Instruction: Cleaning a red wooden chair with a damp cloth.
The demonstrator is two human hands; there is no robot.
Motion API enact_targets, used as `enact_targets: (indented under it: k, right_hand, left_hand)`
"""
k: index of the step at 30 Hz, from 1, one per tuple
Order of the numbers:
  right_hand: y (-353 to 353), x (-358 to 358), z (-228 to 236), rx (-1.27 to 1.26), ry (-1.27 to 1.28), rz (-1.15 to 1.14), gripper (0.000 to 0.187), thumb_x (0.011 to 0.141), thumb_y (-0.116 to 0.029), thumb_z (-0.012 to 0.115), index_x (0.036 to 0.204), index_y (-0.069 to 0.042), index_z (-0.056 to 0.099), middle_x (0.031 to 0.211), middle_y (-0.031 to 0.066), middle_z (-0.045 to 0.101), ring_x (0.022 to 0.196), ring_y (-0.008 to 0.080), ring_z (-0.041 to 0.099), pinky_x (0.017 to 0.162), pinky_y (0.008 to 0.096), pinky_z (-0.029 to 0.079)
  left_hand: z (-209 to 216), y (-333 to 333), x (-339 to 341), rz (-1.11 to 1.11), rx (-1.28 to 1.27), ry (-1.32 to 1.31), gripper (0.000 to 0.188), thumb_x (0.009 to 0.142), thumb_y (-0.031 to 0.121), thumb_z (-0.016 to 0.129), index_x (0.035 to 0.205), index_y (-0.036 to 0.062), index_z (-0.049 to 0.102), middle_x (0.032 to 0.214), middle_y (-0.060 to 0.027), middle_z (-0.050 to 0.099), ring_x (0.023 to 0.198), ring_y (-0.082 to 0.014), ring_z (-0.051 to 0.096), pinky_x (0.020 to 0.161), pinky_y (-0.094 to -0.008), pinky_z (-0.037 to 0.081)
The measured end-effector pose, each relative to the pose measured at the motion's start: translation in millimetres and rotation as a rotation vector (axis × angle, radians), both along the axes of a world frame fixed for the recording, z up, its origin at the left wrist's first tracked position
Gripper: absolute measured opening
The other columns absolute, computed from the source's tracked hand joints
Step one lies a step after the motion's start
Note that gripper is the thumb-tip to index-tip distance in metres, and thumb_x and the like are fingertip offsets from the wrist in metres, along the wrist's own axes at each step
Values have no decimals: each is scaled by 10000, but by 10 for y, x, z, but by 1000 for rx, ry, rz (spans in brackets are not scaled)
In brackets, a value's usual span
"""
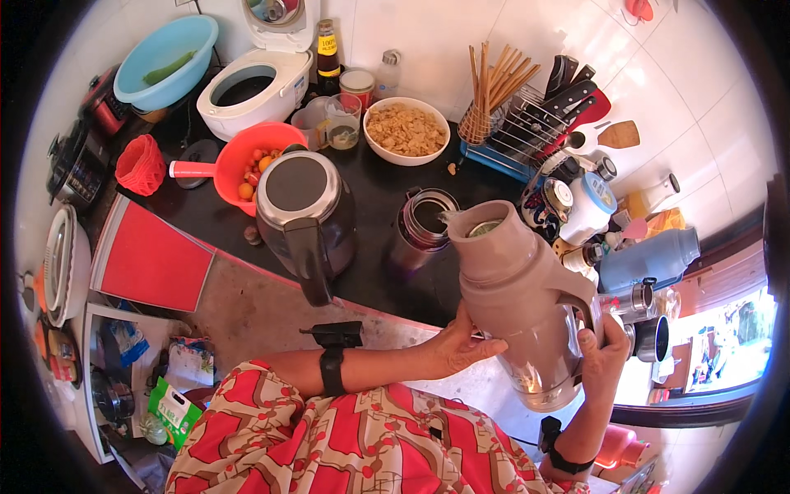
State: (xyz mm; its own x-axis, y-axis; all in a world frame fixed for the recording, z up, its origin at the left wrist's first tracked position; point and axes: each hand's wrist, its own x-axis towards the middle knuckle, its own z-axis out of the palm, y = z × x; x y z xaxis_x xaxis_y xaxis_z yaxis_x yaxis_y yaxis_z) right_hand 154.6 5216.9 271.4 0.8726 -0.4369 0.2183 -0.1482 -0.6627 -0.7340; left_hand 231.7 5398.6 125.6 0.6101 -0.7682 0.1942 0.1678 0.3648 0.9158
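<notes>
A large brownish-beige thermos jug (pixel 520 305) is tilted to the left over the black counter, held in both hands. My right hand (pixel 603 350) is closed round its handle, on the right side. My left hand (pixel 465 346) grips the jug's body from the left, some of its fingers hidden against it. The spout hangs over the mouth of a purple metal vacuum flask (pixel 418 235), which stands open and upright. A thin clear stream seems to run from the spout into it. Left of the flask is a dark electric kettle (pixel 304 214) with a silver lid.
Behind stand a white bowl of flaky food (pixel 406 132), glass cups (pixel 341 130), an open rice cooker (pixel 251 86) and a chopstick and knife rack (pixel 514 119). A red colander (pixel 255 165) holds small tomatoes. Jars and a blue thermos (pixel 650 259) crowd the right side.
</notes>
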Motion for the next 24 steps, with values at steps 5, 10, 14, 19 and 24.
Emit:
enact_targets:
  k: [5,10,14,19,24]
  right_hand:
    - [-18,-1,34,-17,30,17,614,694,-562,727,804,26,589,644,-24,448,627,91,381,538,253,331]
    - [0,13,87,-26,37,36,601,701,-549,728,822,26,600,656,-21,470,633,89,397,549,253,347]
    - [34,19,143,-11,61,34,600,703,-542,728,864,26,622,677,-9,511,654,93,436,581,250,374]
    - [42,43,142,-9,40,52,595,706,-530,730,903,23,634,691,5,543,662,102,464,601,253,392]
    - [55,63,180,-27,63,50,598,702,-532,731,910,21,636,687,8,548,657,104,468,600,259,399]
  left_hand:
    - [48,-1,-11,4,-9,7,927,884,343,588,1394,97,-146,1444,-169,118,1361,-270,164,1037,-391,370]
    - [84,4,-32,22,-10,14,930,883,352,590,1397,92,-140,1445,-165,116,1362,-268,159,1045,-396,352]
    - [83,3,-46,27,-2,20,933,882,377,586,1402,89,-133,1448,-164,107,1363,-279,148,1061,-398,316]
    - [47,-15,-57,39,-36,56,946,876,407,586,1401,79,-129,1450,-174,98,1366,-288,132,1082,-395,272]
    - [86,-4,-38,65,-16,-7,936,885,421,565,1401,64,-129,1453,-185,88,1372,-286,108,1114,-403,171]
